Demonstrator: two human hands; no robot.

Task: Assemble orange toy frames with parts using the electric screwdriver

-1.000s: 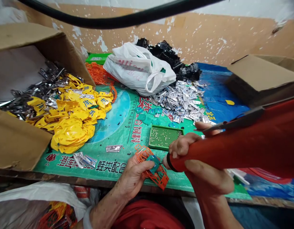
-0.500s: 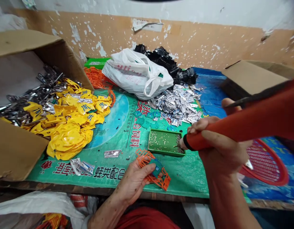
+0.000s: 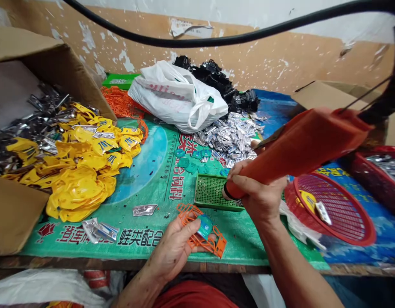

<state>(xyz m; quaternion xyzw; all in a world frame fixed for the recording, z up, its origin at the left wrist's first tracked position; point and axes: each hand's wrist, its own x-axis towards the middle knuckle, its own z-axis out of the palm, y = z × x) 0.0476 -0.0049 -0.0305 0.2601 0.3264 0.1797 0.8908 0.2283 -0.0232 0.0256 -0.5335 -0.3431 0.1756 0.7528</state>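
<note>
My left hand (image 3: pixel 179 239) grips an orange plastic frame (image 3: pixel 218 244), with its thumb on a teal plastic piece (image 3: pixel 205 226) set in the frame. My right hand (image 3: pixel 256 188) is closed around a power screwdriver (image 3: pixel 290 145) wrapped in a red cover, with a black cable at its far end. The driver's nose points down over the right end of a green perforated tray (image 3: pixel 210 193) and hides that end; its tip is out of sight. Small screws were visible there a moment ago. The frame lies in front of the tray, apart from it.
Yellow shells (image 3: pixel 81 184) and chrome parts spill from a cardboard box (image 3: pixel 17 209). A white plastic bag (image 3: pixel 181 98) stands at the back beside silver pieces (image 3: pixel 231 137) and black parts (image 3: pixel 213 79). A red basket (image 3: pixel 348 214) sits at right. A black cable (image 3: pixel 197 42) hangs across the top.
The screwdriver in my right hand has shifted left, its nose now further over the tray. The hanging cable has come into view. My left hand keeps the orange frame, now tilted slightly differently.
</note>
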